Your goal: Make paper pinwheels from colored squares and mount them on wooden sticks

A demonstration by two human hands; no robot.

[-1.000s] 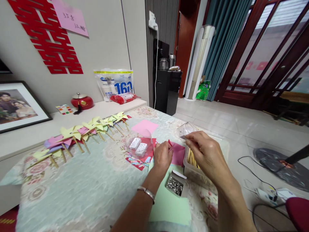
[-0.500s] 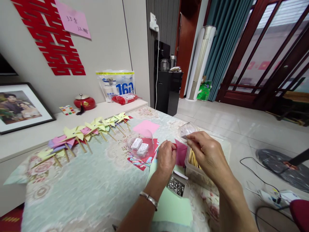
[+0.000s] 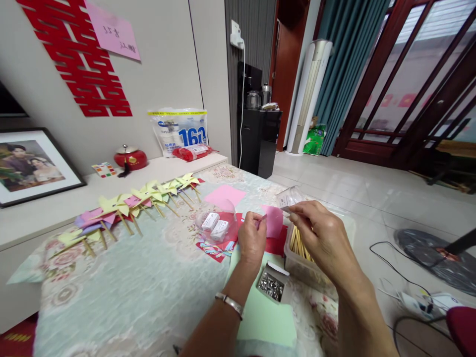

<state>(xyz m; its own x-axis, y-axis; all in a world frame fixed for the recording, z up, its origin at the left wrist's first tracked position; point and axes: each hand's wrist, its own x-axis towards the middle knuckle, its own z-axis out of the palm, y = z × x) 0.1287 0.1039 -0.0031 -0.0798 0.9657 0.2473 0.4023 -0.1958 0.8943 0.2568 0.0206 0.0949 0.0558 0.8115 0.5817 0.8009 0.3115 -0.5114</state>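
My left hand (image 3: 253,235), closed, pinches a pink sheet of paper (image 3: 274,222) beside its fingertips. Red paper (image 3: 277,244) shows beneath it. Thumb and forefinger of my right hand (image 3: 320,224) are pressed together on a small greyish piece that I cannot make out. Just behind those fingers is a clear plastic container (image 3: 290,196) with print on it. Below my hands an open small box of metal pins (image 3: 271,286) rests on light green paper (image 3: 266,320). Wooden sticks (image 3: 296,244) stand in a plastic tub (image 3: 307,270), partly hidden by my right hand.
Finished paper pinwheels (image 3: 115,203) lie in a row along the table's far left. A clear round container with small white boxes (image 3: 211,221) sits on coloured paper. Another pink sheet (image 3: 225,195) lies behind it. A framed photo (image 3: 40,196) stands on the cabinet.
My left hand has shifted slightly left and turned. The pink sheet by its fingers now shows its lighter face, with red paper below. My right hand has hardly moved.
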